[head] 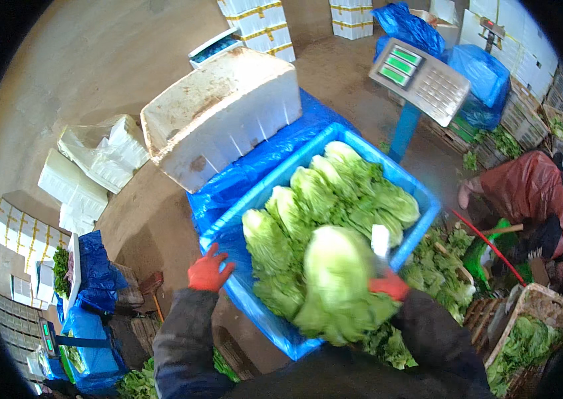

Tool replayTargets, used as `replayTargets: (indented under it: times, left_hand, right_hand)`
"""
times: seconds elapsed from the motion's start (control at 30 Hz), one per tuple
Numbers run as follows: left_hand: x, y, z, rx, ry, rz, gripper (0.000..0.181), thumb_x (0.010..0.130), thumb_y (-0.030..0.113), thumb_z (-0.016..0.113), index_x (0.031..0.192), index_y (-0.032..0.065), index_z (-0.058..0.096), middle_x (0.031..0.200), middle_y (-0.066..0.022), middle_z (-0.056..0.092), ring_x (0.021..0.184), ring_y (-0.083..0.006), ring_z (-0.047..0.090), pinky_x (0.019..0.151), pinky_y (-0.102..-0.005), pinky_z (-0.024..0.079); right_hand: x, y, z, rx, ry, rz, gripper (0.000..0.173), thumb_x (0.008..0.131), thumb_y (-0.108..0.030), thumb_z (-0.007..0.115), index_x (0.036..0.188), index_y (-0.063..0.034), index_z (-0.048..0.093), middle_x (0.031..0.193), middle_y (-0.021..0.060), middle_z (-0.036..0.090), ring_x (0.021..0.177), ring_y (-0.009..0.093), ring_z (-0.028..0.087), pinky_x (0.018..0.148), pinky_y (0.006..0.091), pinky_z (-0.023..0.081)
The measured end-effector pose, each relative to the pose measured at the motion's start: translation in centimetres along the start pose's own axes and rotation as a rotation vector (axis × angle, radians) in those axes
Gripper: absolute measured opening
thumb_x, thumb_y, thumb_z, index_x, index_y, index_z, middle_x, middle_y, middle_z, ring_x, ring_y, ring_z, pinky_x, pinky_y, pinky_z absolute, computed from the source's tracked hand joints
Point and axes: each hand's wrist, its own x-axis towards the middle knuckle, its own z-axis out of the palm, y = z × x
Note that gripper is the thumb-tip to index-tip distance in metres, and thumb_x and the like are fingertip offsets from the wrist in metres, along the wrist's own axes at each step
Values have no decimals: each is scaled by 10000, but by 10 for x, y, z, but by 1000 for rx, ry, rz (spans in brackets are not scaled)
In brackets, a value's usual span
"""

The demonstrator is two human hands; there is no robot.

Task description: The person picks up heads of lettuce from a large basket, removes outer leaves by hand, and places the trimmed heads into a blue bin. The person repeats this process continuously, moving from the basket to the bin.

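A large blue plastic crate [256, 187] stands before me, holding a row of leafy cabbages [311, 192]. My right hand [389, 285], in a red glove, is at the right side of another leafy cabbage [339, 264], which is blurred and above the near part of the crate. A white-ended object, perhaps a knife [380, 242], shows beside that hand; how it is held is unclear. My left hand [210, 269], also red-gloved, is at the crate's left edge with its fingers apart and nothing in them.
A dirty white foam box [231, 134] lies on blue sheeting [271, 149] beyond the crate. A weighing scale's display [419, 80] rises at the upper right. A bent co-worker [521, 189] is at the right, near loose leaves [436, 274] and a box of greens [526, 344].
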Motion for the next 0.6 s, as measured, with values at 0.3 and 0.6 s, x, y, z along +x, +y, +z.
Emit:
replayTargets:
  times: [0.3,0.6]
  left_hand:
    - [-3,60,14,-1048,527,-234,511,927,285,573,1377,64,474,1272,-210,551,1134,-331,525,947,-461,404]
    - [22,111,3,-1011,607,-193,534,956,185,503,1437,0,361,1438,-259,395,1374,-453,284,1133,-501,217]
  right_hand:
    - [249,49,161,-258,-93,130,738,752,-254,830,1341,25,484,1247,112,605,1115,205,578,963,340,448]
    - [255,73,164,-528,-15,-83,766,766,-344,757,1385,-13,451,1343,205,543,1256,301,514,1063,373,383]
